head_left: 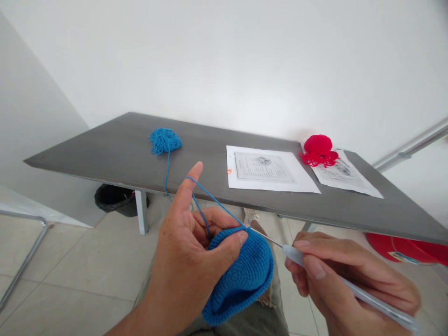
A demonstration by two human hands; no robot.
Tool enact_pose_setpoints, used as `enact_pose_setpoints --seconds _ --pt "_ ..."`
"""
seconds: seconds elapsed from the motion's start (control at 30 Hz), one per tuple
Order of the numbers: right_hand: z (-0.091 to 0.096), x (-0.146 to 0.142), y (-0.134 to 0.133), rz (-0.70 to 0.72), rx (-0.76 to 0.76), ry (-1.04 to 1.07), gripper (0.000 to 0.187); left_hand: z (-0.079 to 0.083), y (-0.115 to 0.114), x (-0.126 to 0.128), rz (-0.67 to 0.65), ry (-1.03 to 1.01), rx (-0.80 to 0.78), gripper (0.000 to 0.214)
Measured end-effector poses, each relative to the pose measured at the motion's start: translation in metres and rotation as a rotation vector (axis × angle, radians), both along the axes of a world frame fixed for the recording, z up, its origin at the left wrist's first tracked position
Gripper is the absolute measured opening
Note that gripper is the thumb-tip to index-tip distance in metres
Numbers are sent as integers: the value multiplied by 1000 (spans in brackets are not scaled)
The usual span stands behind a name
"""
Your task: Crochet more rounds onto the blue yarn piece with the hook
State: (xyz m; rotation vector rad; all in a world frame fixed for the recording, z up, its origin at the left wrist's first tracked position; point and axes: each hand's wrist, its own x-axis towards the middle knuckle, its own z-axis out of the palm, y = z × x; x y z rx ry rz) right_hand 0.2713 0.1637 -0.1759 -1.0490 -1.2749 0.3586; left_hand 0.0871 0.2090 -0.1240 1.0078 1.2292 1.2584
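Observation:
My left hand (196, 247) pinches the top edge of a blue crocheted piece (241, 270), round and cupped, between thumb and fingers. Its index finger points up with the blue yarn (219, 201) looped over it, stretched tight down to the edge of the piece. Like a pen, my right hand (336, 275) grips a crochet hook (294, 255) with a pale grey handle. The metal tip of the hook meets the piece at its upper edge, beside my left thumb; the very end is hidden in the stitches. From there the yarn leads back to a loose blue yarn bundle (165, 141).
A grey table (203, 140) stands ahead against the white wall. On it lie a printed sheet (266, 186) and a second sheet (364, 186) under a red yarn ball (318, 145). Below are a black bin (115, 200) and a red container (381, 247).

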Motion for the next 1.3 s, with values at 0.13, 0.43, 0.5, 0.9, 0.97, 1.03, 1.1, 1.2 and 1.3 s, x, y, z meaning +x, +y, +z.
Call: enact_pose_setpoints --seconds 0.13,0.43,0.5,0.9,0.97,1.03,1.1,1.2,1.3 --pt "1 2 2 24 -7 -9 19 0 0 -1 -9 19 4 114" --pt "7 7 5 53 7 -26 20 1 0 0 -23 14 3 109" --pt "7 8 5 53 6 -27 20 1 0 0 -26 5 4 109" --pt "8 9 3 77 23 -23 20 2 0 0 -30 -3 16 107" --pt "9 8 3 76 16 -26 21 2 -1 0 -34 -7 13 107" --pt "10 7 3 72 5 -27 21 3 -1 -1 -38 -6 14 107" --pt "10 7 4 79 7 -35 21 3 -1 -1 -43 -4 20 107" --pt "10 8 3 95 22 -48 22 3 -1 -2 -53 1 21 107" --pt "10 8 3 88 22 -58 22 3 -1 -2 -57 10 21 107"
